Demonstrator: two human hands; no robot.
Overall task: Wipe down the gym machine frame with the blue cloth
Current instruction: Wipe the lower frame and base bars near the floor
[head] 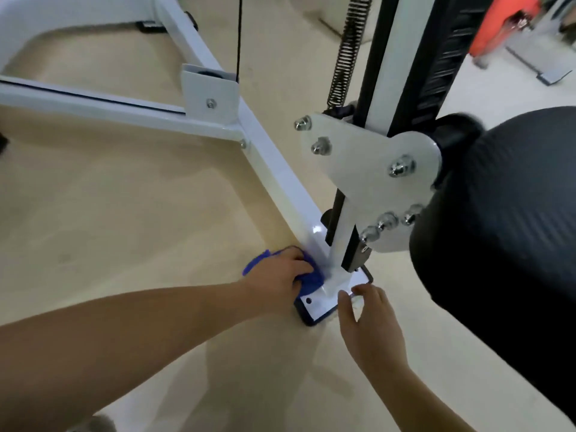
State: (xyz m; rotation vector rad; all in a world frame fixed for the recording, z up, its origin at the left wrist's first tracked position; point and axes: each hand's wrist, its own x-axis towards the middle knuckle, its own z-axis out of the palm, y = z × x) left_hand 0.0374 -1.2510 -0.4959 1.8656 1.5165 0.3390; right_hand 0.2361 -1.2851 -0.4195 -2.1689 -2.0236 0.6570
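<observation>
The white gym machine frame [274, 169] runs diagonally across the beige floor to a flat foot plate [314, 304] near the bottom centre. My left hand [277, 272] grips the blue cloth [311, 277] and presses it against the side of the frame's low bar, just left of the white upright post [343, 244]. My right hand [367, 319] hovers over the near right corner of the foot plate with fingers relaxed, fingertips at the plate's edge, holding nothing.
A large black padded roller [498, 244] fills the right side, bolted to a white bracket plate [374, 157]. A coil spring [346, 51] and black column rise behind. A white crossbar [93, 104] branches off left. Someone in orange [498, 23] stands at the far right.
</observation>
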